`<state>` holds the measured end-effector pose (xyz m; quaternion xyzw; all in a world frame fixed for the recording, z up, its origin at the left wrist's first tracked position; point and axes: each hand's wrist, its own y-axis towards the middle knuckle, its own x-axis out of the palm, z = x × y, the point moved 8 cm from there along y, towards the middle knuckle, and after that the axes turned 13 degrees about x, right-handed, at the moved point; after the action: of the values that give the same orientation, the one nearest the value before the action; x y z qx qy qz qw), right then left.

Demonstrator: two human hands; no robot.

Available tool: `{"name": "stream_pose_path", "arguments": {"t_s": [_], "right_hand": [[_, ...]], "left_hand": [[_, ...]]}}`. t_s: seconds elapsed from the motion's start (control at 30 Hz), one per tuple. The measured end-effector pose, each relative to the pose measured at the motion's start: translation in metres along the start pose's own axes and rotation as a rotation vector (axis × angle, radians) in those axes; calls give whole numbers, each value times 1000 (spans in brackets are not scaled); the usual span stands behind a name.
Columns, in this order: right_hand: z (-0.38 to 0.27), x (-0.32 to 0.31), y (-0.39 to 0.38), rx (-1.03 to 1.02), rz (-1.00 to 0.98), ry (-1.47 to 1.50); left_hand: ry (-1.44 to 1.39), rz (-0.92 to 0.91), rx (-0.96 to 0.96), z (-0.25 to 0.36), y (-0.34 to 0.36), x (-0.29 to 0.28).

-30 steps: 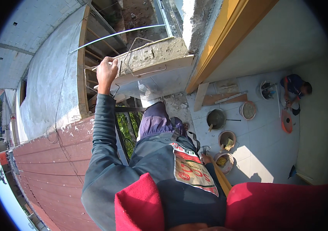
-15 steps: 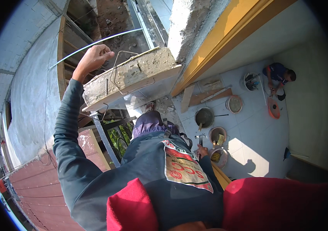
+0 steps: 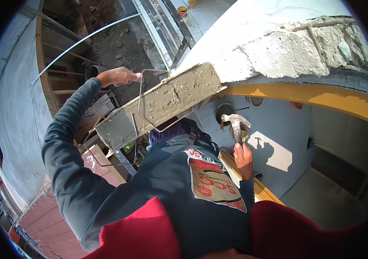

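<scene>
My left hand (image 3: 117,77) reaches over the mortar-coated concrete ledge (image 3: 188,93), fingertips closed at the top bend of a bent metal wire frame (image 3: 140,101) that hooks over the ledge. A short metal rod (image 3: 134,124) lies across the ledge's left part. My right hand (image 3: 243,159) grips a claw hammer (image 3: 236,125), held head up, to the right of my body and below the ledge's right end.
A rough white plastered wall (image 3: 287,52) meets the ledge's right end, beside a yellow frame (image 3: 322,101). Below are tiled floor with buckets (image 3: 224,112), a red roof (image 3: 46,220) at lower left, and rubble ground (image 3: 119,47) beyond the ledge, under a thin pale pipe (image 3: 84,36).
The view has swung toward the ledge and wall. My left hand has moved over to the wire's top bend. My right hand has raised the hammer into clearer view. The co-worker is no longer seen.
</scene>
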<state>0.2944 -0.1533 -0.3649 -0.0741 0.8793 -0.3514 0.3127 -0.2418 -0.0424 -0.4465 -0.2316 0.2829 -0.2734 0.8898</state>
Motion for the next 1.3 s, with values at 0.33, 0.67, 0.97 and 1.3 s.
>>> {"name": "stream_pose_path", "arguments": {"t_s": [0.33,0.67,0.97,1.3], "right_hand": [[-200,62,17,-389,171,-256],[-217,74,32,-452,260,-323],[-208,59,9,-494,293,-228],[-56,12,2,-461,400,5]], "left_hand": [[-529,-252,107,-14,30,92],[-596,-346,37,-51,39,114],[-534,-245,47,-27,29,96],[-122,557,476,137,-69,-60]]}}
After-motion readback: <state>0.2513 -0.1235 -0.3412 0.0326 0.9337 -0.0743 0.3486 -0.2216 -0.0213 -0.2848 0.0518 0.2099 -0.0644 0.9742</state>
